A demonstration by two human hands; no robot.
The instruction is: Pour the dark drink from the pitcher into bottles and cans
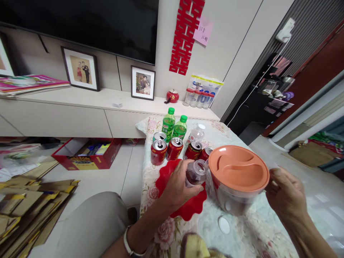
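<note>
My left hand [179, 186] is wrapped around a small clear plastic bottle [197, 172] with an uncapped mouth and dark contents, held above a red scalloped plate [188, 211]. Close against the bottle's right side stands a clear plastic pitcher [233, 200] with an orange lid [239, 167]. The fingers of my right hand [286, 193] are curled at the pitcher's right side, around its handle, which they mostly hide. On the tablecloth in front of the pitcher lies a round white cap [224, 225]. Behind the plate is another clear bottle [197, 132] with a white cap.
Several red drink cans [158, 152] and two green-capped bottles [168, 123] stand behind my left hand. Cut yellow food [195, 246] lies at the near edge. Left on the floor are a red box [88, 157] and flattened cardboard [29, 211]. A white cabinet [118, 122] borders the table's far end.
</note>
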